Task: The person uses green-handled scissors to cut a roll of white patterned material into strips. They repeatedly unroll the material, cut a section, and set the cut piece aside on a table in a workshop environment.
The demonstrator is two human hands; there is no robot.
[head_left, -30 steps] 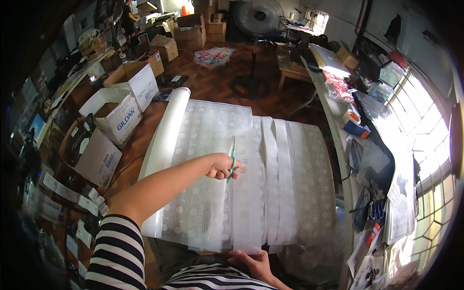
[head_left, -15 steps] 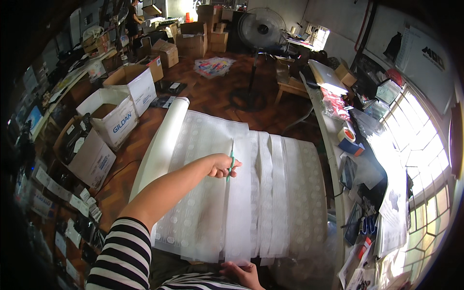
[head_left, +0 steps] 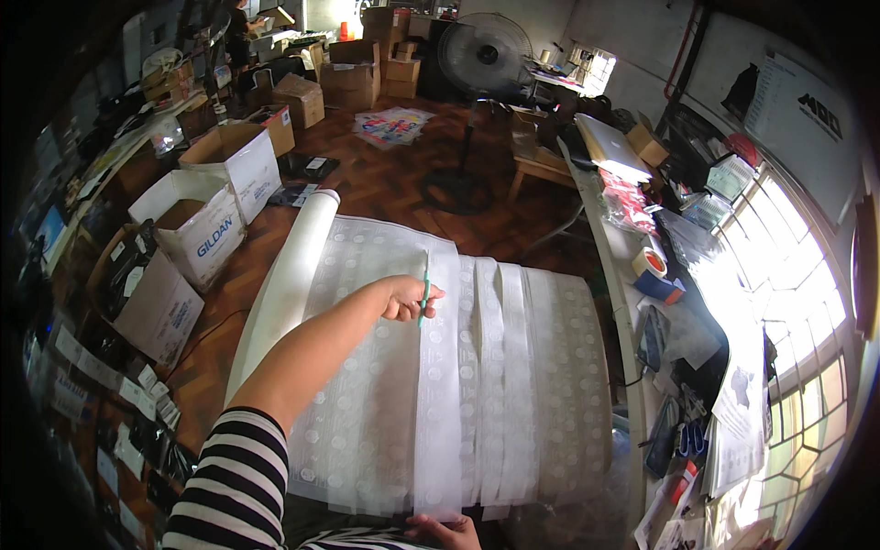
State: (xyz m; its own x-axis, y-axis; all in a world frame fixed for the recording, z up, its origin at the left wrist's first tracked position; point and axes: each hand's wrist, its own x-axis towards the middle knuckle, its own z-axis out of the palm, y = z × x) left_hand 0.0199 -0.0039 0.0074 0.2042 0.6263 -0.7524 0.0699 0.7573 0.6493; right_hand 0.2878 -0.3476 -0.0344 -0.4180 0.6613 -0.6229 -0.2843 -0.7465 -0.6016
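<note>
A slim teal-handled tool with a thin pointed tip (head_left: 425, 291) is in my left hand (head_left: 403, 299), whose fingers are closed round it. The tip points away from me over a translucent white sheet (head_left: 367, 385) printed with rows of round pale marks. Just right of the tool lies a long narrow strip of the same material (head_left: 438, 412), running towards me. At its near end my right hand (head_left: 449, 532) sits low by my body, fingers closed on the strip's edge; part of that hand is cut off by the lower rim.
A thick white roll (head_left: 293, 275) lies along the sheet's left side, and several overlapping strips (head_left: 495, 367) lie to its right. Open cartons (head_left: 206, 225) stand on the floor at left. A cluttered bench (head_left: 623, 284) runs along the right. Beyond is a standing fan (head_left: 484, 55).
The whole view has shifted slightly, moving the scene a little left. Both hands keep their hold, and the tool stays at about the same place over the sheet.
</note>
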